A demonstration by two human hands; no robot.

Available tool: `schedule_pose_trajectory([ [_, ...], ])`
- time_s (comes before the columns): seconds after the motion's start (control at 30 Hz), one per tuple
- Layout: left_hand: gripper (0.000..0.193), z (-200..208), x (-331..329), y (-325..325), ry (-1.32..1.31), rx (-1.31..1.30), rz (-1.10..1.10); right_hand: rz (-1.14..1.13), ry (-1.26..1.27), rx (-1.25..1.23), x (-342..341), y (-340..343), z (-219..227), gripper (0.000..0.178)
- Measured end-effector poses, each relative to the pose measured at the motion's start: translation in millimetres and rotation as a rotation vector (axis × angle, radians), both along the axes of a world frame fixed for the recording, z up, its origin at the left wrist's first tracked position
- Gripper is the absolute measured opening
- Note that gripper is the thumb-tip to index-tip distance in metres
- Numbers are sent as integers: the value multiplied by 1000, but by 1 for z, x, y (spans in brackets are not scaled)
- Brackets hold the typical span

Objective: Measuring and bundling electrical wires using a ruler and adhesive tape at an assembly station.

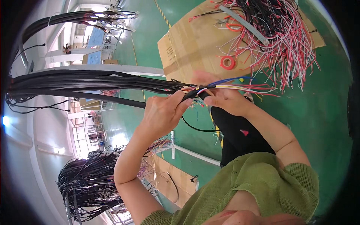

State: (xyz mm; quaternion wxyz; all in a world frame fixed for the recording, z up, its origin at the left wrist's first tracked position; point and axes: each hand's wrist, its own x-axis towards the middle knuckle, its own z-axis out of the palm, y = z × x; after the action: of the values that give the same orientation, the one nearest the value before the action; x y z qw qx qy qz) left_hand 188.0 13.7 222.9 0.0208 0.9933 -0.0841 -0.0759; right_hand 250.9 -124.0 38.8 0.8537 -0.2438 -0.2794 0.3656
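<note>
Both hands hold a black cable bundle (93, 84), the left hand (163, 112) in a closed grip on its taped end, the right hand (225, 99) pinching its coloured wires (243, 87), near a roll of red tape (227, 62).

A glossy green painted floor (322, 112) carries a flattened brown cardboard sheet (191, 45). On the cardboard lie a tangled heap of red, white and black wires (285, 33), a small red tape roll (227, 62) and a long grey strip (245, 25).
</note>
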Motion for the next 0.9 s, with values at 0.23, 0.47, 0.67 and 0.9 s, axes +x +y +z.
schedule_pose_trajectory([
  [0.23, 18, -16, -5, 0, -157, 185, -79, 56, 192, -102, -31, -13, 20, 37],
  [0.47, 21, -28, -5, 12, -248, 268, -230, 149, 356, 88, -34, -30, 38, 43],
  [0.67, 21, -12, 0, 6, -63, 175, 26, 4, 223, -16, -39, -22, 20, 55],
  [0.9, 32, 20, 8, 0, 246, -402, 327, -370, -199, 84, 25, 17, 31, 58],
])
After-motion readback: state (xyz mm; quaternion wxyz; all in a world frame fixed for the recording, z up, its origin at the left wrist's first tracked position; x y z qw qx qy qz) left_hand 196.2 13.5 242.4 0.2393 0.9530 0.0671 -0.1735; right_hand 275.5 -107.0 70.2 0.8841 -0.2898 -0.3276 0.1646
